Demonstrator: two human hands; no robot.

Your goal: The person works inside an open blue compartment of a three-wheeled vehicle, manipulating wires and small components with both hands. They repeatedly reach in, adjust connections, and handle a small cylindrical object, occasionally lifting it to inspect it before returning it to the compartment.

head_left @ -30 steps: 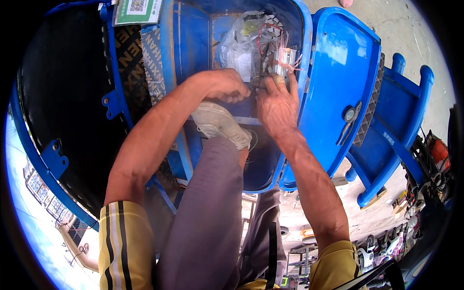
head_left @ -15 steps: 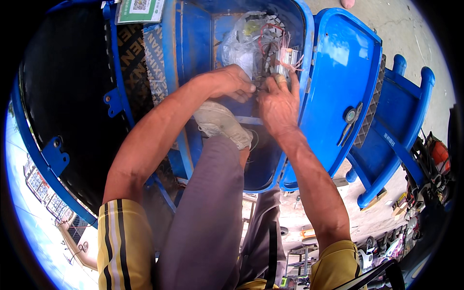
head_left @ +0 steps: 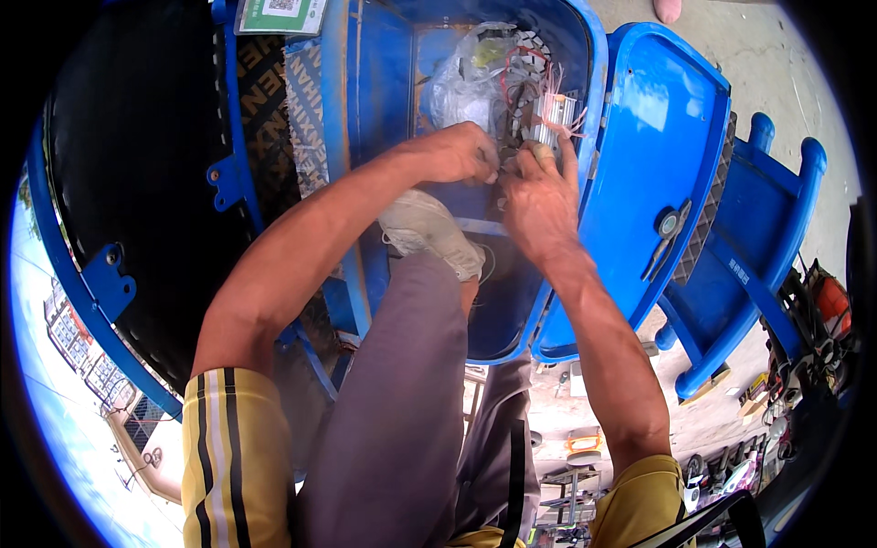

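- Head view: the left hand (head_left: 454,153) is curled shut around the wire bundle (head_left: 519,128), red and pale leads bunched just above its knuckles.
- The right hand (head_left: 541,196) lies beside it, fingers (head_left: 545,157) pinching the lower edge of a small ribbed metal box (head_left: 554,111); the index finger points up along the box's side.
- Box and wires sit at the far end of the open blue compartment (head_left: 384,82), close to its right rim, beside a clear plastic bag (head_left: 466,78).
- Risk, as I judge it: the leads are thin and soft (they look easily kinked), so a hard tug from the closed left hand could pull one from its joint or fray its sheath.
- The box is finned and hard-edged; held only at one edge, it could twist out of the pinch and drop deeper into the compartment.
- The crinkled, slippery bag could snag on the wires and drag along with them.
- A foot in a grey shoe (head_left: 427,233) is braced inside the compartment; the painted floor looks smooth, so a slip could jolt both hands.
- Materials: glossy moulded blue panels, a hinged blue lid (head_left: 653,155) with a latch, a matt black seat (head_left: 137,155) at left, grey trousers and yellow striped sleeves.
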